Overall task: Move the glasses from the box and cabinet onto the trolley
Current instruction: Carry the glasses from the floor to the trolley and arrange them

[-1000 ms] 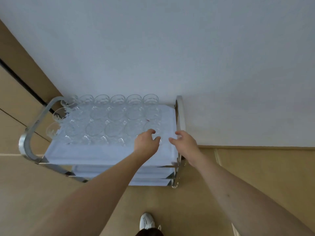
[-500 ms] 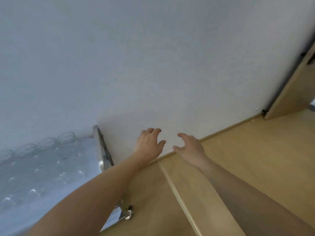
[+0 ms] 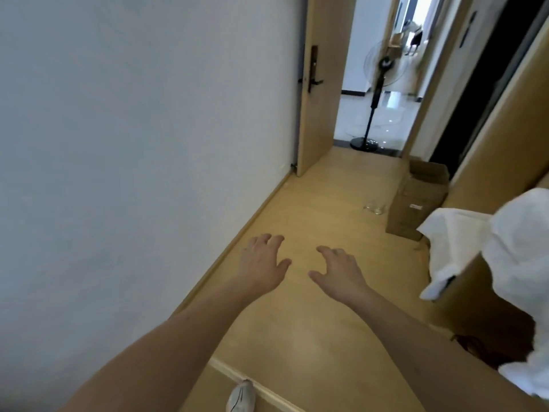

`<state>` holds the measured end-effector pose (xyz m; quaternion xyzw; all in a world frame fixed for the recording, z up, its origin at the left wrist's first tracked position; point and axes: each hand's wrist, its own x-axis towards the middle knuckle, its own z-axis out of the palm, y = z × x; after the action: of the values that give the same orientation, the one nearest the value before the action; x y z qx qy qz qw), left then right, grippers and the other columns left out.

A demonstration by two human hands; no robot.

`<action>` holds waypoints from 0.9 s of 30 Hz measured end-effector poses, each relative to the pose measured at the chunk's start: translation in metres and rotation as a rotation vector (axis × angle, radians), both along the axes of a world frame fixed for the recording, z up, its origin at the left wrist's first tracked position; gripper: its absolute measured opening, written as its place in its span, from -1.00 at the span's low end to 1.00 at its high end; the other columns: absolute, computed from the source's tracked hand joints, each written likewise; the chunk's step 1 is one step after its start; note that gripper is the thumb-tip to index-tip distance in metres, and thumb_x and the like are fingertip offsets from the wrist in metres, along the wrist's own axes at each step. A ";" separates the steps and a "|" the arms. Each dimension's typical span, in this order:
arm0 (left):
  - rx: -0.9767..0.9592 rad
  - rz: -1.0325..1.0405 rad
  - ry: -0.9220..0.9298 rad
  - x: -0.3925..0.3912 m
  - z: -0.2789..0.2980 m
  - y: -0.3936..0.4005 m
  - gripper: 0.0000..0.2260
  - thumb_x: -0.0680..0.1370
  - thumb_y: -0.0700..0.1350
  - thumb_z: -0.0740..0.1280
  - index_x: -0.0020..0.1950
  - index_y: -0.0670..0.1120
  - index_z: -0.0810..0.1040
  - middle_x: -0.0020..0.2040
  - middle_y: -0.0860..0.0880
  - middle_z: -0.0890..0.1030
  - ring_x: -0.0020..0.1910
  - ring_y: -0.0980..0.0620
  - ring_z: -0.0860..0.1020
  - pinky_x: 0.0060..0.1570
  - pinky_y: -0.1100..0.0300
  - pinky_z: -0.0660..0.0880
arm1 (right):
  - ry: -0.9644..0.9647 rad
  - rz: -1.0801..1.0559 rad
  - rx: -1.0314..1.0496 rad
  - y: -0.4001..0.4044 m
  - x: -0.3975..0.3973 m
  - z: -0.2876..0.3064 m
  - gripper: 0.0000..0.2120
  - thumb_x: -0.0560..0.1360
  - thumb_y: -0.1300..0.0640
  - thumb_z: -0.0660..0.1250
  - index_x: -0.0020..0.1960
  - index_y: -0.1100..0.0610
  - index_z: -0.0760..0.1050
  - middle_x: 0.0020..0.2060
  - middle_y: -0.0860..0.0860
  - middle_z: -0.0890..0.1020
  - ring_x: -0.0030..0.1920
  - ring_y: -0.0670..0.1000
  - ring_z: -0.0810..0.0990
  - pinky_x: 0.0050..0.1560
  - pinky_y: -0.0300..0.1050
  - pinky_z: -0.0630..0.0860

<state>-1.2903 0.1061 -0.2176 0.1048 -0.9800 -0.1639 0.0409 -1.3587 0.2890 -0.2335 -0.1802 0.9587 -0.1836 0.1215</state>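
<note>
Head view: both arms are reaching forward over a light wooden floor [image 3: 320,337], and both hands are holding nothing. The left hand [image 3: 263,264] is hanging palm-down with its fingers spread apart and loosely bent, close to the white wall [image 3: 133,144] and its skirting. The right hand [image 3: 338,270] is hovering just beside it, fingers likewise apart and relaxed, thumb pointing inward toward the left one.

Compared with a second ago, the scene is looking quite different: the trolley with its rows of glasses, which was lying directly under the hands then and was sliding off to the lower left half a second ago, is no longer showing at all. The camera is now facing down a corridor. The hands themselves are keeping nearly the same empty, open pose as before.

Ahead on the right, an open cardboard box [image 3: 419,200] is standing on the floor against a wooden cabinet front [image 3: 505,138]. A single clear glass [image 3: 375,207] is sitting on the floor just beside the box's left side, well ahead of both hands. Whether the box is holding more glasses I cannot tell.

White cloth [image 3: 505,257] is draping over something at the right edge. Farther off, a wooden door [image 3: 319,84] is standing open, and a pedestal fan [image 3: 380,72] is standing beyond the doorway. A white shoe [image 3: 241,396] is showing at the bottom edge.
</note>
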 end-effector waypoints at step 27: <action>0.057 -0.445 -0.124 -0.340 -0.025 -0.074 -0.42 0.60 0.17 0.31 0.56 0.01 0.29 0.54 -0.13 0.31 0.51 -0.17 0.24 0.45 -0.07 0.29 | -0.081 -0.478 -0.036 -0.070 -0.244 -0.003 -0.37 0.58 -0.15 0.34 0.57 -0.02 0.24 0.46 0.08 0.39 0.44 0.15 0.35 0.41 0.09 0.38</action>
<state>-1.6308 0.0320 -0.2423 -0.1027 -0.9747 -0.1895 -0.0594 -1.6028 0.2189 -0.2368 0.0571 0.9650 -0.2312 0.1095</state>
